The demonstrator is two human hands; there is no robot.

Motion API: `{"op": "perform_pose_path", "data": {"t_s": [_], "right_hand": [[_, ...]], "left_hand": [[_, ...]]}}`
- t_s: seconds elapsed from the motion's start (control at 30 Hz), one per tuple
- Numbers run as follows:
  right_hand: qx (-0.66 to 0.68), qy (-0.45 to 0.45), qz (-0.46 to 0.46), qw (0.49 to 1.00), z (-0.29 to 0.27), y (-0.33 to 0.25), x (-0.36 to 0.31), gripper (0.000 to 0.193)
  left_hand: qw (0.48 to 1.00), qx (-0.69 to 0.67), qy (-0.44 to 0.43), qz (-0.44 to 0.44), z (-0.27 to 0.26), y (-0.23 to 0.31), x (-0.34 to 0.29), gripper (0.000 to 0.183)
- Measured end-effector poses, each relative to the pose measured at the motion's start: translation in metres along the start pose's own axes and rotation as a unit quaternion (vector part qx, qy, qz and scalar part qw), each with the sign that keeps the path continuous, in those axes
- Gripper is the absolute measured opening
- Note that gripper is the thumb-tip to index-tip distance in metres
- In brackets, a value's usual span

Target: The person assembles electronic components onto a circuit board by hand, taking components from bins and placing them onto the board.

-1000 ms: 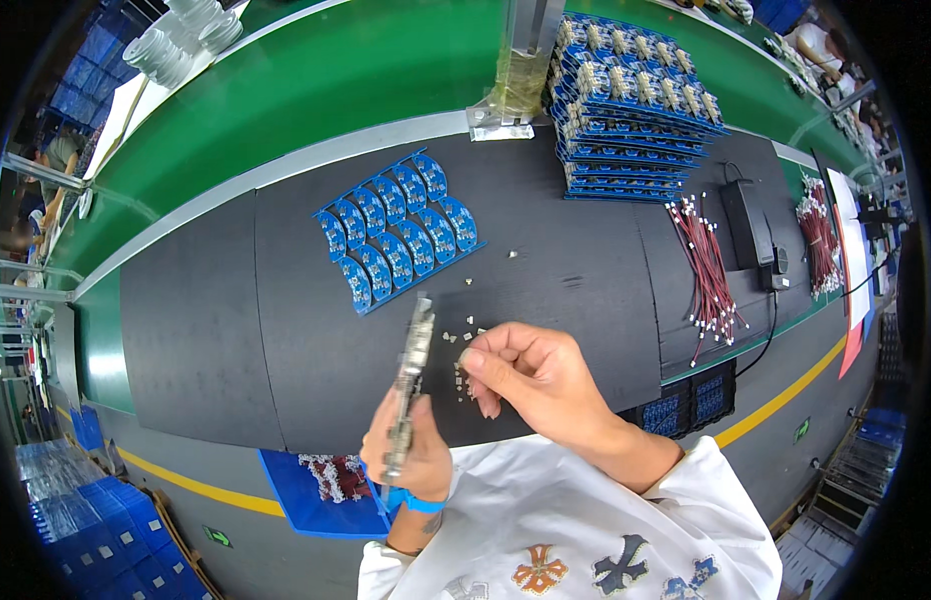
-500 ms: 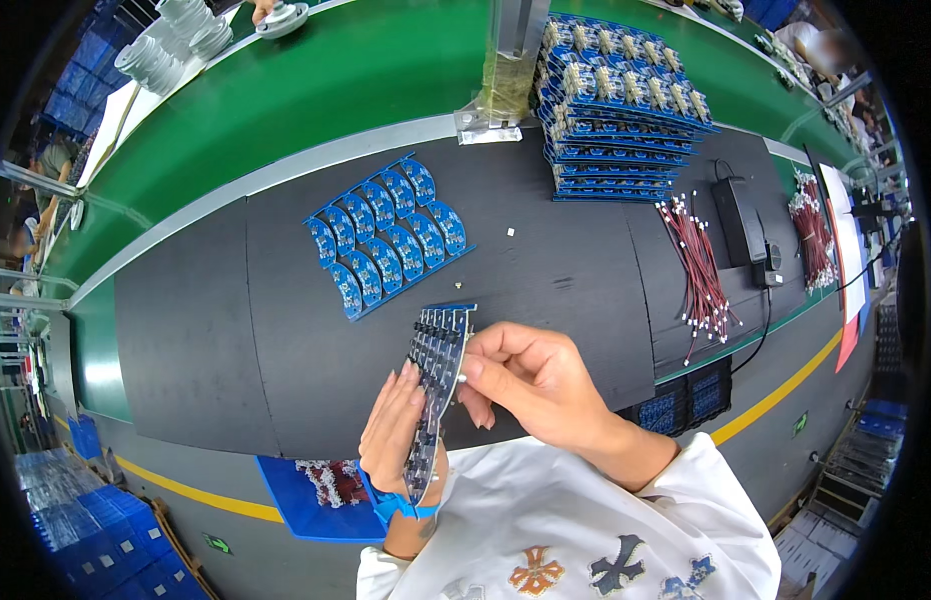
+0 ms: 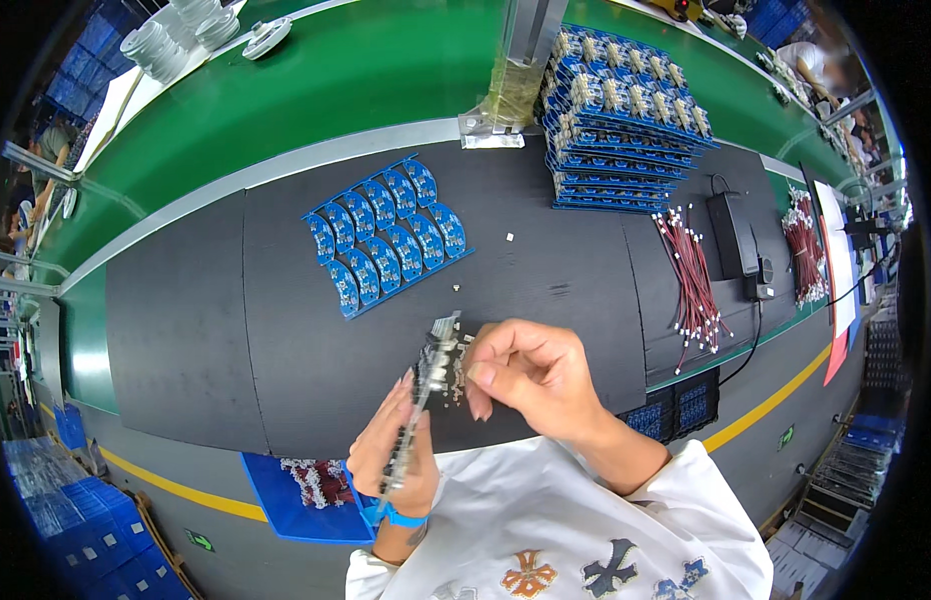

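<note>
my left hand (image 3: 391, 455) grips the populated board panel (image 3: 423, 400) edge-up over the bench (image 3: 186, 340); right hand (image 3: 531, 375) fingers pinched shut at its little parts; looks mid-job, with a bare blue panel (image 3: 386, 235) untouched; stack (image 3: 621, 120) behind

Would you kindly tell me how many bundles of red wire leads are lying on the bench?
2. One bundle of red wire leads lies on the black mat left of the black power adapter; the other lies right of it, near the bench's edge. More may be hidden.

Bright even light, fisheye-bent edges
</note>
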State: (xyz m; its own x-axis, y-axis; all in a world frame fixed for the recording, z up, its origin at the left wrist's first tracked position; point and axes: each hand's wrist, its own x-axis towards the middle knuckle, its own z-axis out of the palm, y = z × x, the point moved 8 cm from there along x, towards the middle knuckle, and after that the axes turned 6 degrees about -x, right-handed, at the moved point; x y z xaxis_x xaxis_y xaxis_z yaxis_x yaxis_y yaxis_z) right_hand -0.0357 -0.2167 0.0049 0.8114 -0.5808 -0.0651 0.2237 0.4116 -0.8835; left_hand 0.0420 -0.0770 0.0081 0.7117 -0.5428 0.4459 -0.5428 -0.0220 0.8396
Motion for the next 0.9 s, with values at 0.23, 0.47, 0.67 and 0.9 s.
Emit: {"op": "perform_pose_path", "data": {"t_s": [0.23,0.47,0.67,0.9], "right_hand": [[-0.622,0.013,-0.088,0.778,-0.042,-0.002,0.012,0.007],[-0.649,0.038,-0.207,0.731,-0.066,-0.013,0.042,0.03],[-0.59,-0.119,-0.178,0.779,-0.027,0.012,0.029,0.035],[-0.531,-0.134,-0.252,0.798,0.003,0.008,0.014,0.027]], "left_hand": [[0.934,-0.178,0.217,-0.22,-0.031,-0.044,-0.014,0.029],[0.837,-0.402,0.21,-0.306,-0.034,-0.052,-0.011,0.038],[0.808,-0.453,0.186,-0.328,-0.037,-0.047,-0.011,0.054],[0.76,-0.543,0.128,-0.335,-0.016,-0.041,-0.015,0.064]]}}
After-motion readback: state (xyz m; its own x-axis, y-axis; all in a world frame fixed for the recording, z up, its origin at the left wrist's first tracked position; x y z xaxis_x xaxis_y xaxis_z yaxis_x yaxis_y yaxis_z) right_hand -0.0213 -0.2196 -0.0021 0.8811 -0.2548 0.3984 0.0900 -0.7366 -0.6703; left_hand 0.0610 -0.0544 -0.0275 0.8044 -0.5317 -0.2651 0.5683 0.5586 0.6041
